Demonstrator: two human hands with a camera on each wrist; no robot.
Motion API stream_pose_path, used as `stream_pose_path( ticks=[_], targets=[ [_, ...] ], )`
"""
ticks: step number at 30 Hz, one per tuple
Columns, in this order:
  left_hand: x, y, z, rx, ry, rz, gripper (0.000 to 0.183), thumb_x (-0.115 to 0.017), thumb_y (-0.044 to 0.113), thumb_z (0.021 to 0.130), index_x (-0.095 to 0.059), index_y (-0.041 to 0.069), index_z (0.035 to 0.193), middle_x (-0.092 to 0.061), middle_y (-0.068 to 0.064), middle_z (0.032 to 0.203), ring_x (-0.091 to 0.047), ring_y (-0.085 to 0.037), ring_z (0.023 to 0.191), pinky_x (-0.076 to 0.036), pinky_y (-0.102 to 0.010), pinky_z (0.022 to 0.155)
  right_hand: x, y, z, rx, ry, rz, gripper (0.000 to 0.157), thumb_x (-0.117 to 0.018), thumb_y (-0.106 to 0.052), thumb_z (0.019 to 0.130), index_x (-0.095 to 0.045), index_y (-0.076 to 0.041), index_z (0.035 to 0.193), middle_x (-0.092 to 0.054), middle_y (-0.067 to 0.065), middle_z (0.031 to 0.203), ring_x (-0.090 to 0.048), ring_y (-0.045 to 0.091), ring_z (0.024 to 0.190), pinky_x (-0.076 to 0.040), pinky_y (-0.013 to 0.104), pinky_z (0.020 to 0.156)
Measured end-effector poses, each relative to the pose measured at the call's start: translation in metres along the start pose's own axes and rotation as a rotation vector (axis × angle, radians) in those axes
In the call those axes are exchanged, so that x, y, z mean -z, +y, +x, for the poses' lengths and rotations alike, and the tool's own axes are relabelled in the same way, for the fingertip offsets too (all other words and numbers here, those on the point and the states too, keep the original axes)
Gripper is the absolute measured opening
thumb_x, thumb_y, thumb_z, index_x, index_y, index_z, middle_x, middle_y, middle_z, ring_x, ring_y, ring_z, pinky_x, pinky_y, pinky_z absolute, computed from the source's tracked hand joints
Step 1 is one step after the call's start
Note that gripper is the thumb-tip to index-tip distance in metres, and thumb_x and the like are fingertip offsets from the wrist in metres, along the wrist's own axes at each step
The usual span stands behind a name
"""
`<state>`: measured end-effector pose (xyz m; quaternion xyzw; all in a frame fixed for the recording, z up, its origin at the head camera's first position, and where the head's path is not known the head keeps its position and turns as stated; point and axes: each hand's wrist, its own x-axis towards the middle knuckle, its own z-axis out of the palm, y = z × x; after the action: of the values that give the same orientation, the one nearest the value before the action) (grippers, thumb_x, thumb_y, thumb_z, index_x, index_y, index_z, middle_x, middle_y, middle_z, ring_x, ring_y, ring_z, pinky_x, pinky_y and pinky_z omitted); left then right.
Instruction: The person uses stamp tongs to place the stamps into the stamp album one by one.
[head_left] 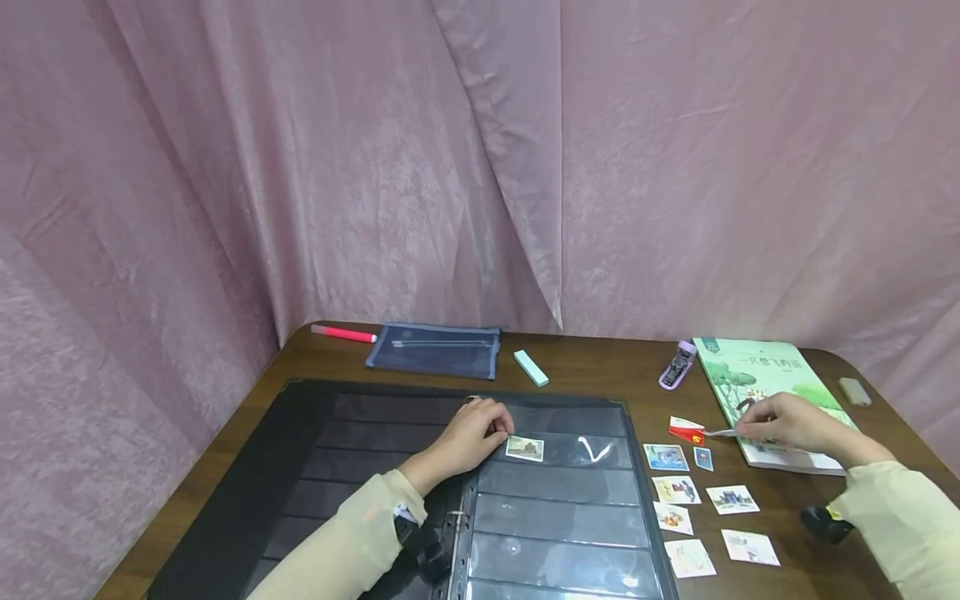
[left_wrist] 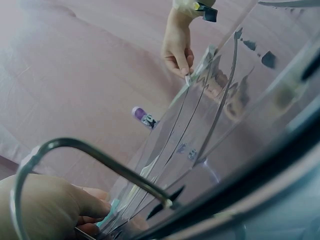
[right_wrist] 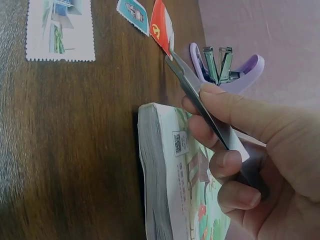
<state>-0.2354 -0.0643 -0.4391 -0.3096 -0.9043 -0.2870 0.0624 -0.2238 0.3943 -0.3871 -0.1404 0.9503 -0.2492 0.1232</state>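
My right hand [head_left: 776, 419] grips metal tweezers [right_wrist: 210, 117], thumb on one side and curled fingers on the other. The tweezer tips meet the corner of a red-and-white stamp [right_wrist: 161, 29] with a yellow emblem, beside the other loose stamps. Over on the black stamp album [head_left: 555, 482], my left hand [head_left: 468, 442] rests at the inner edge of the right page, fingers loosely bent. Just right of its fingertips a small building stamp [head_left: 525, 448] sits in a clear strip. In the left wrist view, a metal ring [left_wrist: 100, 155] crosses in front of the left hand.
Several loose stamps [head_left: 733, 499] lie right of the album. A green book [head_left: 765, 375] is under the right hand, with a purple stapler [head_left: 678, 365] to its left. Along the back are a blue mesh pouch [head_left: 435, 352], a red marker [head_left: 343, 334] and a pale blue bar [head_left: 531, 367].
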Motion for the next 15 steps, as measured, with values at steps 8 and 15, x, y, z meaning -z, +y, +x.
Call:
stream_pose_path(
  ticks=[8,15],
  targets=[
    [-0.0013,-0.0008,-0.0009,-0.011,0.002,0.008,0.008,-0.062,0.013,0.082,-0.058,0.02,0.082,-0.052,0.009,0.076,-0.046,-0.004,0.074,-0.036,-0.027,0.08,-0.0058,-0.0028,0.0045,0.009,0.019,-0.046,0.014,-0.063,-0.023,0.082,-0.069,-0.01,0.082,-0.063,-0.001,0.083,-0.042,-0.003,0.067,-0.035,0.02,0.06],
    [-0.0011,0.0,-0.0002,0.014,0.0,-0.001,0.007,-0.061,0.013,0.083,-0.058,0.02,0.082,-0.052,0.009,0.076,-0.045,-0.004,0.075,-0.036,-0.028,0.08,-0.0048,-0.0046,0.0069,-0.005,0.015,-0.051,0.015,-0.061,-0.021,0.083,-0.068,-0.008,0.084,-0.065,0.0,0.081,-0.045,-0.002,0.066,-0.038,0.021,0.06]
  ],
)
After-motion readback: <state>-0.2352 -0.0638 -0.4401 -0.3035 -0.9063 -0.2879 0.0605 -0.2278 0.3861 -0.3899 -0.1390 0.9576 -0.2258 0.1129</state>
